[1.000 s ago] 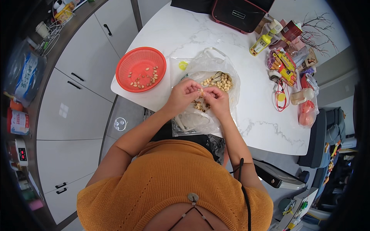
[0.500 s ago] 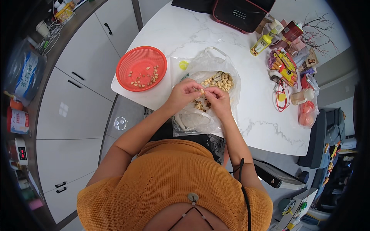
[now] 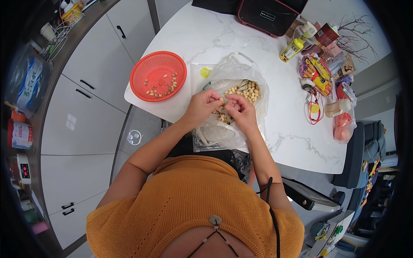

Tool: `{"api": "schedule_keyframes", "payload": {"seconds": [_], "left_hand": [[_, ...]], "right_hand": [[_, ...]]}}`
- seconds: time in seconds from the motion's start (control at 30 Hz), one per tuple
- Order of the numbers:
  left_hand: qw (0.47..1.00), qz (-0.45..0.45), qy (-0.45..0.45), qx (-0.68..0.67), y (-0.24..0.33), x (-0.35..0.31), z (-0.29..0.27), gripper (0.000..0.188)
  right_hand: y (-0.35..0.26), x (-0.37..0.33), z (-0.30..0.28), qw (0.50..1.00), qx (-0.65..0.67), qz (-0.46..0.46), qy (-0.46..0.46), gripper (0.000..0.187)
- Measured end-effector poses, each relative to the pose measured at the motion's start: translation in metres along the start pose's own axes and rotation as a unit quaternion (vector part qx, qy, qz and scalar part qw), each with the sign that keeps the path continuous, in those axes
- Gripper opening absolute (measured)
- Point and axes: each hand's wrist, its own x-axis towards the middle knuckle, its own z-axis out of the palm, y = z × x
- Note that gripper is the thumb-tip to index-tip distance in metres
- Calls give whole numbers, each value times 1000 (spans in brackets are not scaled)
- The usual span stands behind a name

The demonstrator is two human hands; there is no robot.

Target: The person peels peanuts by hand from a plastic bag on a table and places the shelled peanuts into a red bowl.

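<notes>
Above a white plastic bag (image 3: 219, 134), my left hand (image 3: 204, 105) pinches a small pale-shelled nut (image 3: 221, 100) between thumb and fingertips. Close beside it, my right hand (image 3: 242, 111) has its thumb and index finger apart around the nut's right side; I make out nothing held there. Several whole pale nuts (image 3: 249, 91) lie in the bag beyond my hands. Broken shells (image 3: 223, 117), some with dark brown insides, are heaped below my fingers. To the left stands a red plastic basket (image 3: 137, 71) with several shelled nuts (image 3: 168, 87) scattered over its bottom.
Bag and basket rest on a white marbled table (image 3: 297, 129). A black and red case (image 3: 269, 17) stands at the far edge. Along the right are a yellow bottle (image 3: 292, 49), snack packets (image 3: 316, 73), a red cord (image 3: 315, 112) and a jar (image 3: 337, 107). White cabinets (image 3: 81, 120) line the left.
My right thumb and index finger have spread and drawn slightly away from the nut. My left hand keeps its pinch, a little further left. Basket and bag have stayed put.
</notes>
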Motion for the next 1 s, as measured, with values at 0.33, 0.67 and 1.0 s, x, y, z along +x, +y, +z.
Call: {"api": "schedule_keyframes", "payload": {"seconds": [0.33, 0.67, 1.0], "left_hand": [[996, 3, -22, 87, 9, -6, 4, 5], [983, 28, -10, 182, 12, -7, 6, 6], [942, 140, 29, 302, 13, -8, 11, 5]], "right_hand": [[3, -2, 1, 996, -81, 12, 37, 21], [-12, -6, 8, 979, -186, -26, 78, 9], [-12, -9, 11, 944, -301, -102, 93, 7]]}}
